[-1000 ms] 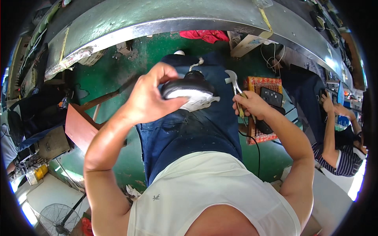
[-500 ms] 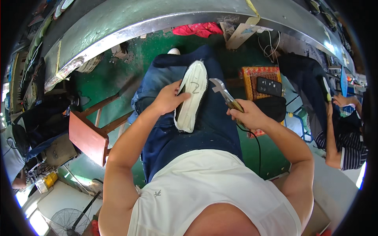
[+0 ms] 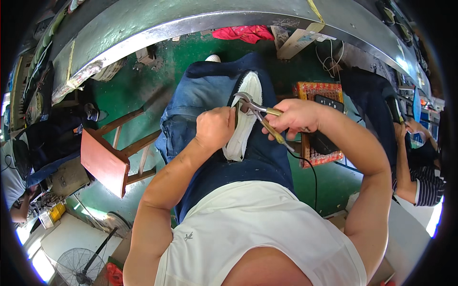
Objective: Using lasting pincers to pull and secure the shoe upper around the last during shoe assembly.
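An unfinished shoe [image 3: 244,128] lies across my thighs with its pale, sole-less underside up. A dark upper edge shows along its left rim and toe. My left hand [image 3: 216,127] is closed at the shoe's left edge, gripping the upper there; the fingertips are partly hidden. My right hand [image 3: 298,117] holds lasting pliers [image 3: 257,110] with a hammer-like head and brass-coloured handles, which are spread apart. The pliers' jaws reach over the shoe to its left rim beside my left hand. Whether they bite the material cannot be made out.
A steel-edged workbench [image 3: 191,25] curves across the far side. On my right stands a woven-top stool [image 3: 305,90] with a black phone [image 3: 329,102]. A wooden chair [image 3: 106,161] is at my left, a fan [image 3: 81,267] lower left. A co-worker's arm [image 3: 403,162] shows at right.
My right hand has swung the pliers left over the shoe, and their handles have spread. My left hand has closed at the shoe's edge. The shoe has shifted slightly right.
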